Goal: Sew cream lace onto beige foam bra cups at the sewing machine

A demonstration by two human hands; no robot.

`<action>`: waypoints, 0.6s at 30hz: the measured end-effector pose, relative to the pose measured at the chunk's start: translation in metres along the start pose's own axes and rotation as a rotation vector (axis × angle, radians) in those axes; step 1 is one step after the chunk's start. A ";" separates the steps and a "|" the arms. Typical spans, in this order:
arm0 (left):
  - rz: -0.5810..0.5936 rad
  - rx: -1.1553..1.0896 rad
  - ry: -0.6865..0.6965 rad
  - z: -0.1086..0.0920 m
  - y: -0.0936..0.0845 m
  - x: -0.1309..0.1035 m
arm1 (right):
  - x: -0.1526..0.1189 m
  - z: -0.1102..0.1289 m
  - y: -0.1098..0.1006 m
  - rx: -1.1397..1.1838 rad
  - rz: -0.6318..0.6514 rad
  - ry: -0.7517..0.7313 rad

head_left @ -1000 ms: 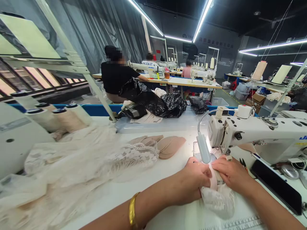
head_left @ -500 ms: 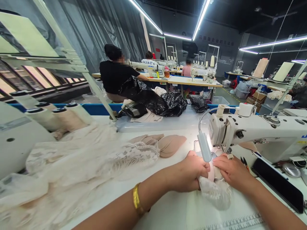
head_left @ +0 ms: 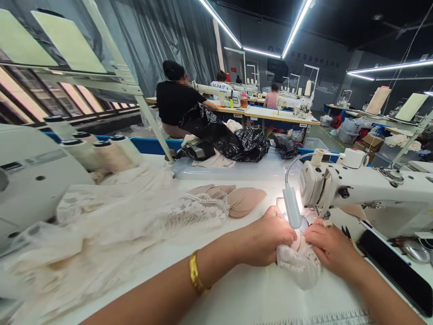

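Observation:
Beneath the head of a white sewing machine [head_left: 338, 185], both hands grip one small piece of pale pink fabric with white lace [head_left: 299, 266]. My left hand [head_left: 270, 237] is closed on its left side, the fingers curled and the thumb near the lit needle area. On the other side my right hand [head_left: 328, 243] pinches the fabric close to the presser foot. A grey lamp [head_left: 292, 207] on a bendy neck shines on the spot and covers part of the work. The lace end hangs loosely toward me between the hands.
White lace fabric [head_left: 128, 225] is heaped on the left. Beige bra-cup pads [head_left: 246, 201] lie behind it. At right are a black phone [head_left: 394, 266] and small snips [head_left: 347, 233]. Thread cones [head_left: 125, 151] stand far left; a co-worker [head_left: 181, 101] sits beyond black plastic bags [head_left: 252, 143].
My view has turned slightly left, so the background sits further right. Both hands still hold the lace piece by the needle; its loose end has shifted a little to the left.

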State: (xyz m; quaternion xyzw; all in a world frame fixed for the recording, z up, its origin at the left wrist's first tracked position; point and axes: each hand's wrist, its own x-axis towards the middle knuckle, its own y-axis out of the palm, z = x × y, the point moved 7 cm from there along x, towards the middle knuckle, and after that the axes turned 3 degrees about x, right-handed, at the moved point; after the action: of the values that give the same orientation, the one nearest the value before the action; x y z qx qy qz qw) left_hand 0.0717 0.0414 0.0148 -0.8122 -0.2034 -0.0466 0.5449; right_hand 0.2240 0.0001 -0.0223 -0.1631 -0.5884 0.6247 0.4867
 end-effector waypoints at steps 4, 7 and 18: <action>-0.009 -0.067 -0.038 0.010 0.002 0.002 | -0.003 -0.010 0.002 -0.009 -0.001 0.052; -0.042 -0.069 -0.070 0.016 -0.001 0.004 | -0.005 -0.015 -0.003 -0.035 -0.050 0.089; -0.048 0.049 -0.046 0.016 -0.009 0.011 | 0.003 -0.020 -0.017 0.055 -0.178 0.140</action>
State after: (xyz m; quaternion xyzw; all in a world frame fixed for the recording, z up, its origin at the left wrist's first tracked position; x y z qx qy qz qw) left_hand 0.0761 0.0624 0.0195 -0.7941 -0.2367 -0.0359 0.5586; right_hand 0.2450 0.0109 -0.0108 -0.1399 -0.5476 0.5821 0.5846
